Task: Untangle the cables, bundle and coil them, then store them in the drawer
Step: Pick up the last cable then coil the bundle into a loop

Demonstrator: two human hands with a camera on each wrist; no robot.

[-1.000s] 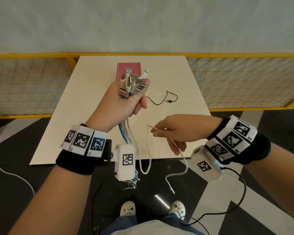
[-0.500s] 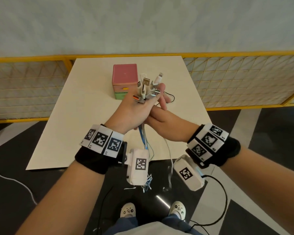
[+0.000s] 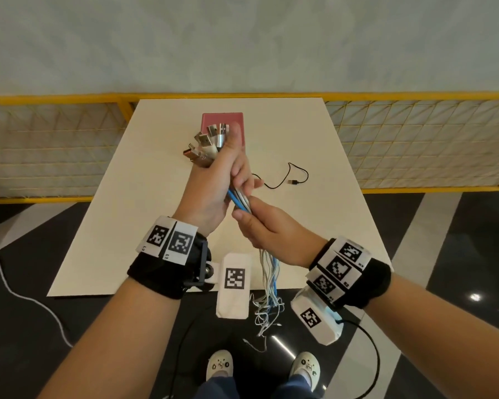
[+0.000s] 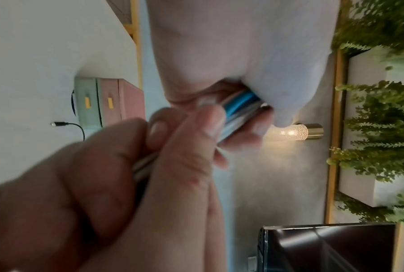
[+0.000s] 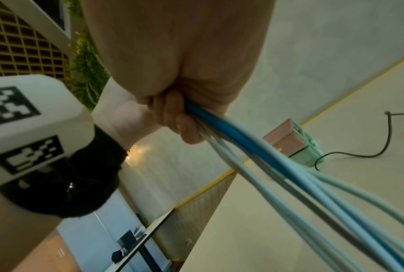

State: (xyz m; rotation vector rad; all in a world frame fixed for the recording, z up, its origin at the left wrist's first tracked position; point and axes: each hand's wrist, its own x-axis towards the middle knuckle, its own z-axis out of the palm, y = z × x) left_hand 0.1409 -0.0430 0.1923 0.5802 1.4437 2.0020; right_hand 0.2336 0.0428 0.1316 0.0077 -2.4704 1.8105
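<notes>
Table filling frame centre. Drawer box sitting closed at upper centre. Left hand gripping cable bundle just under plugs, mid-frame; right hand clenching same bundle below it. Black cable lying loose, right of centre. Judging: gathering nearly done; black cable, coiling, storing remaining.
</notes>
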